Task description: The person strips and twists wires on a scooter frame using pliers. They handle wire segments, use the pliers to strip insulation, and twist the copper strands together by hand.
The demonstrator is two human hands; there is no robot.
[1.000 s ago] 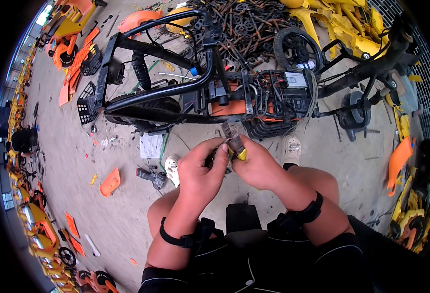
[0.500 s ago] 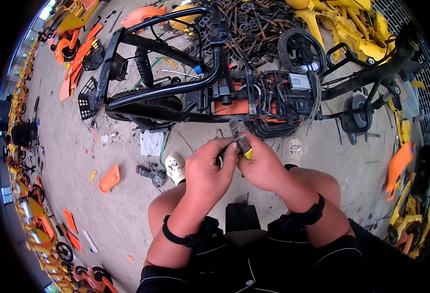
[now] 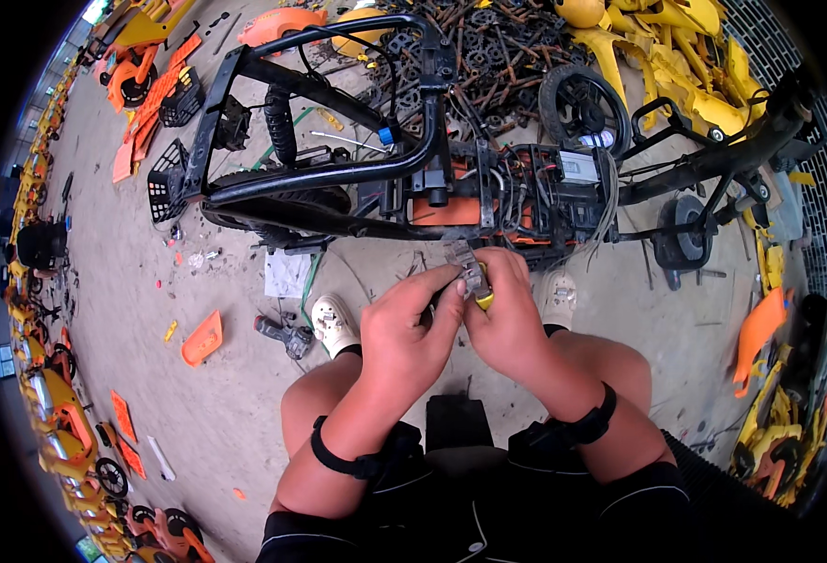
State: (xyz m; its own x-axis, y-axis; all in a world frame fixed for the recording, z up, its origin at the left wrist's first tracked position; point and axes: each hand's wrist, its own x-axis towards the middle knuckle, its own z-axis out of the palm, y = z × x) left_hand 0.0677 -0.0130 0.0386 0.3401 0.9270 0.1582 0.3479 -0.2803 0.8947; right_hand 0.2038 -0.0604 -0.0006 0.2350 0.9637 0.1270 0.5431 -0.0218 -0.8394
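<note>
My left hand (image 3: 404,324) and my right hand (image 3: 505,314) meet in front of me, just short of a stripped scooter frame (image 3: 338,178). The right fingers are closed around a small grey metal piece with a yellow part (image 3: 485,299) at its side; its exact kind cannot be told. Its grey end (image 3: 458,253) sticks up between the hands, toward the frame. My left thumb and forefinger are pinched against it, and whatever lies inside that pinch is hidden. Inside the frame, wires and a silver box (image 3: 578,167) lie exposed.
A cordless drill (image 3: 285,336) lies by my left shoe (image 3: 335,324), close to a white sheet (image 3: 288,274) and an orange panel (image 3: 202,339). Beyond the frame are a heap of rusty metal parts (image 3: 479,56), a loose wheel (image 3: 583,108) and yellow panels (image 3: 685,56).
Both hands stay together around the grey piece. The right fingers sit slightly higher, and more of the grey piece shows above the left thumb. The view has shifted slightly.
</note>
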